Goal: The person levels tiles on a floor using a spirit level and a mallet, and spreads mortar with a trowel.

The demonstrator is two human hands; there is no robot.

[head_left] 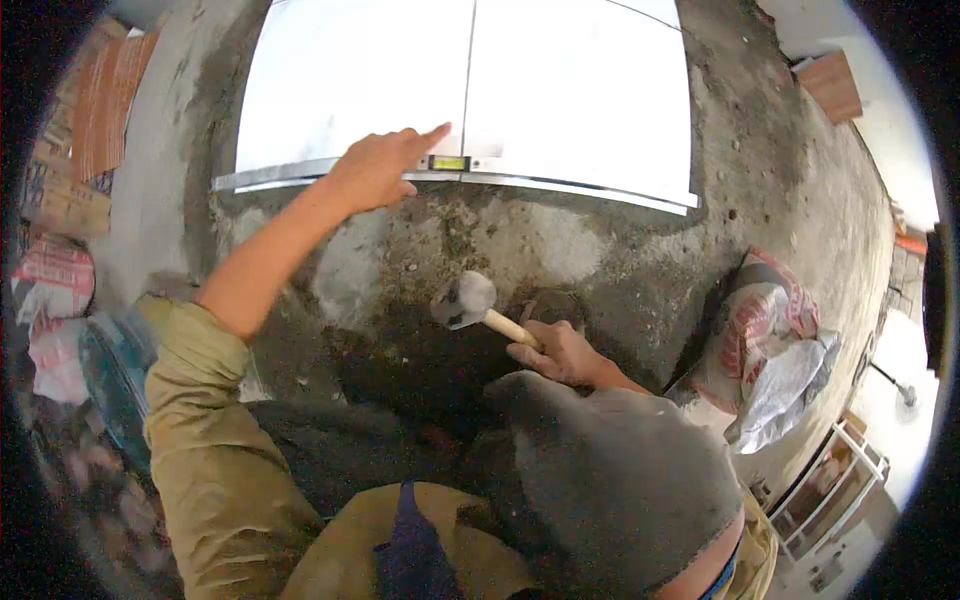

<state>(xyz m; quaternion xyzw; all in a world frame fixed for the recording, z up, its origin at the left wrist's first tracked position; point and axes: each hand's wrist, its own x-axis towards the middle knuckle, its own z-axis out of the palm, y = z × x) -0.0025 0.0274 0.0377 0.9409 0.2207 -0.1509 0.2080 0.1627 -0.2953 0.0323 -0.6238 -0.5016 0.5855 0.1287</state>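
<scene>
My left hand (378,170) is over a long metal spirit level (484,164) with a yellow-green vial, lying across the near edge of two white tiles (575,90). The index finger stretches over the tile beside the joint, and the thumb is apart on the near side of the level. My right hand (562,352) is wrapped round the wooden handle of a mallet (478,292). Its pale, rounded head is above the rough cement floor, nearer to me than the tiles.
A torn cement bag (765,340) stands at the right. More red-and-white sacks (58,310) are at the left, near stacked cartons (70,195). Brown boards (832,86) lean at the far right, and a white metal frame (830,490) is at lower right.
</scene>
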